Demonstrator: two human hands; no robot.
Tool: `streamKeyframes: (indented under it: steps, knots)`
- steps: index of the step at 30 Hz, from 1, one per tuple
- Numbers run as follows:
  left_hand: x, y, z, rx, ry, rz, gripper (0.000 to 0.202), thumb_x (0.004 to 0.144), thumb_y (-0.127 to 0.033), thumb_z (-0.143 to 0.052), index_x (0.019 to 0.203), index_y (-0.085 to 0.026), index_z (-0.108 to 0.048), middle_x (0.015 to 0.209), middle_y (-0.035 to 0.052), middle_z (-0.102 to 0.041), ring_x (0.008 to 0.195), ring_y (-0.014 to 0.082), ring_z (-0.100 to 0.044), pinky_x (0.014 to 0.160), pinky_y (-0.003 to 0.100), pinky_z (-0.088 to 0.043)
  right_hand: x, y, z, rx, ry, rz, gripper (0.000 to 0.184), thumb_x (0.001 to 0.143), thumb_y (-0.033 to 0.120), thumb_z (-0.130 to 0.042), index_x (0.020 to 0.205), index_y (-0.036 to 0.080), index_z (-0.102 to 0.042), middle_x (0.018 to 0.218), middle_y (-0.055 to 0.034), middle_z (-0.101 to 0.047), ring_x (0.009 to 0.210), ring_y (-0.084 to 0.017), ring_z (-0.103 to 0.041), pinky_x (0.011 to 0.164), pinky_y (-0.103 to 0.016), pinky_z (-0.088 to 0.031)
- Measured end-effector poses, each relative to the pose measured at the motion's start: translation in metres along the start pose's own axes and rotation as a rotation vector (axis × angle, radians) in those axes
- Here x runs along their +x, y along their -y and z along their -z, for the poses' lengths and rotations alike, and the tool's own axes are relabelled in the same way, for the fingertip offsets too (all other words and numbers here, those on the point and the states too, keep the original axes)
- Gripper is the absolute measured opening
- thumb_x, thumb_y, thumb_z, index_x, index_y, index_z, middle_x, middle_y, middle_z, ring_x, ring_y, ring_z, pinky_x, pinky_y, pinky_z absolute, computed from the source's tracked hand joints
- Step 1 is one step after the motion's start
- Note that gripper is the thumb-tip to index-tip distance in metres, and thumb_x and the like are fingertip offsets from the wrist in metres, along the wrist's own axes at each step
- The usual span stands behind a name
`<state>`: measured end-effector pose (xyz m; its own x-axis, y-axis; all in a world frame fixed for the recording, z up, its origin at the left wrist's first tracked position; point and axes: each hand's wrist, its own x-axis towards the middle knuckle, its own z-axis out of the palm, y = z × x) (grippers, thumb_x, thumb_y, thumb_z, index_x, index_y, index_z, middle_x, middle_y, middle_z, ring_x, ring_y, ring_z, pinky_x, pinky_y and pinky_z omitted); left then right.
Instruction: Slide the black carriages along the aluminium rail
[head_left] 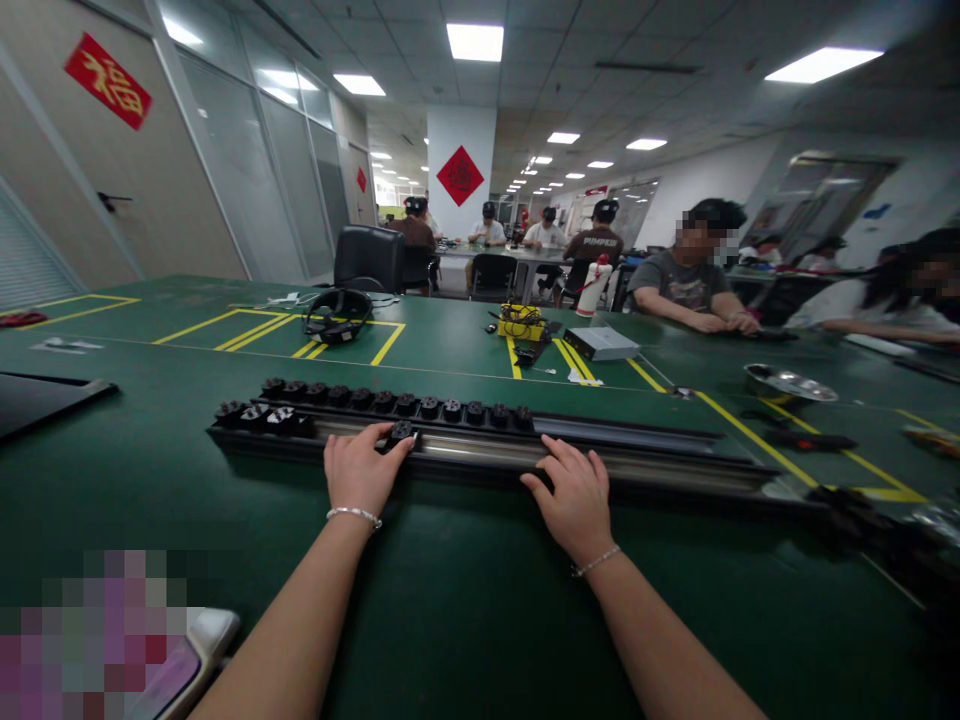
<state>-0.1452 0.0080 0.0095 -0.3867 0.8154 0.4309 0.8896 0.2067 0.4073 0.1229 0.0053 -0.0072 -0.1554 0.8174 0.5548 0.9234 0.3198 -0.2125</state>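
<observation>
A long black power track [480, 455] with a metallic channel lies across the green table in front of me. My left hand [364, 465] is closed, thumb and fingers gripping a small black socket module [401, 432] sitting in the channel. My right hand [571, 488] rests on the near edge of the track farther right, its fingers apart and nothing held. At the left end of this track sit several more modules [281, 418], some with whitish tops. Just behind it lies a second track [630, 432], lined with a row of black modules [405, 404].
Beyond the tracks are a black headset [337, 316], a yellow box with cables [521, 322], a grey box [600, 343] and a metal bowl [791, 383]. A phone-like object [210, 645] lies at near left. A person [690, 270] sits across at right.
</observation>
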Motion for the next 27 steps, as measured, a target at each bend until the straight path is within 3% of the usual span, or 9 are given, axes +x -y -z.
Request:
streamKeyframes:
  steps: [27]
  knots:
    - [-0.0031, -0.0079, -0.0006, 0.012, 0.04, -0.012, 0.042, 0.071, -0.055, -0.051, 0.098, -0.025, -0.064, 0.086, 0.0052, -0.067, 0.093, 0.0227, -0.056, 0.101, 0.043, -0.023, 0.0001, -0.0021, -0.0014, -0.008, 0.022, 0.0, 0.028, 0.082, 0.046, -0.044, 0.077, 0.024, -0.059, 0.125, -0.0035, -0.053, 0.116, -0.023, -0.043, 0.1, -0.048, -0.02]
